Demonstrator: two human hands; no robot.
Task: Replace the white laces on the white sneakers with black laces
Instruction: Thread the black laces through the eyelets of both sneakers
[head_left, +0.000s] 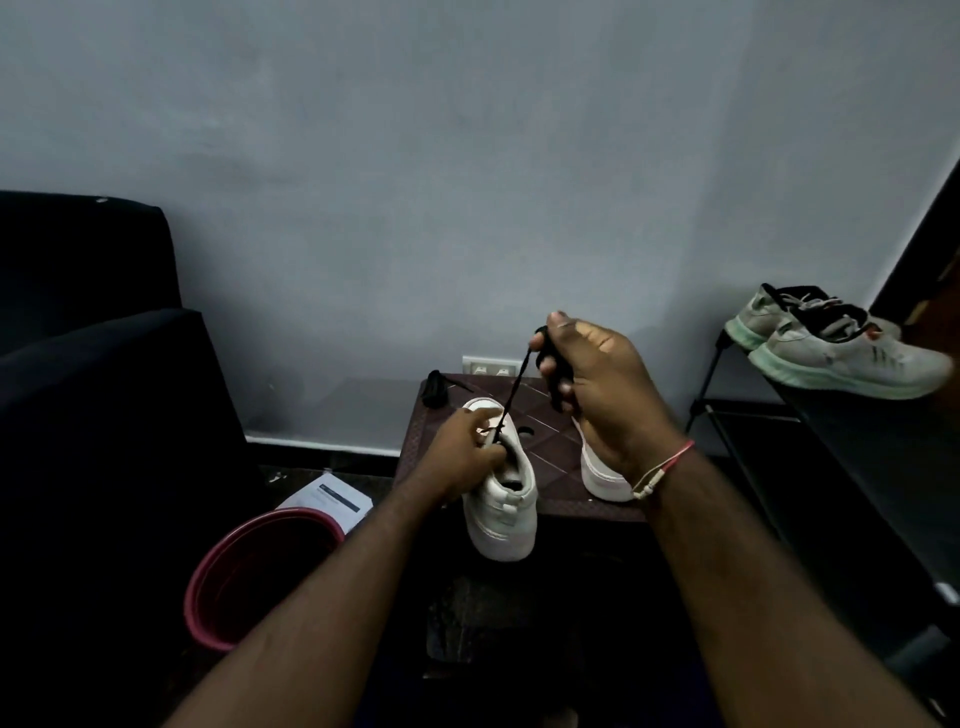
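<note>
A white sneaker (506, 506) hangs over the front edge of a small dark brown stool (550, 447), heel toward me. My left hand (462, 447) grips its upper at the eyelets. A black lace (514, 387) runs taut from the eyelets up to my right hand (592, 384), which holds it bunched in curled fingers above the stool. The second white sneaker (597, 470) stands on the stool behind my right wrist, mostly hidden. Another bundle of black lace (435, 391) lies at the stool's far left corner.
A pink bucket (249, 566) stands on the floor at the left, with a paper (332, 499) beside it. A dark sofa (88, 374) fills the left side. A pair of worn grey sneakers (836, 345) sits on a black rack (857, 467) at the right.
</note>
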